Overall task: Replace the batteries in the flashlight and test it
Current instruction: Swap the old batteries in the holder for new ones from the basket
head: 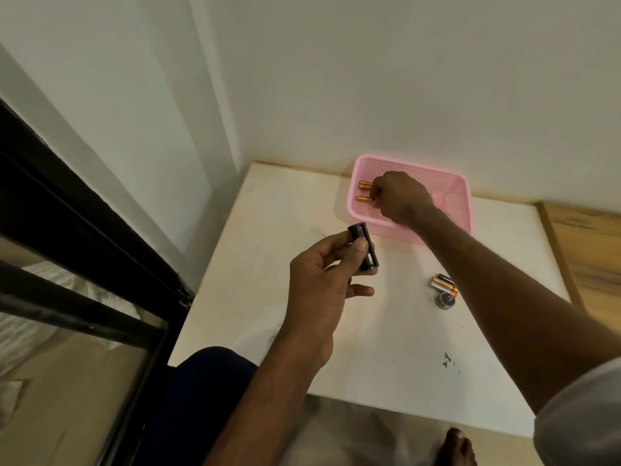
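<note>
My left hand (331,280) holds a black battery holder (364,248) above the white table, thumb pressed on its side. My right hand (398,196) reaches into the pink basket (458,206) and its fingertips close on the ends of two copper-topped batteries (364,192) that lie on the basket floor. On the table to the right, partly under my right forearm, lie two more batteries (443,283) and a round dark flashlight cap (445,300). The flashlight body is hidden from view.
The white table (268,297) stands in a corner against pale walls. A black window frame (84,247) runs along its left. A wooden surface (591,247) adjoins at the right. My knee (208,375) and a foot (457,445) show below the front edge.
</note>
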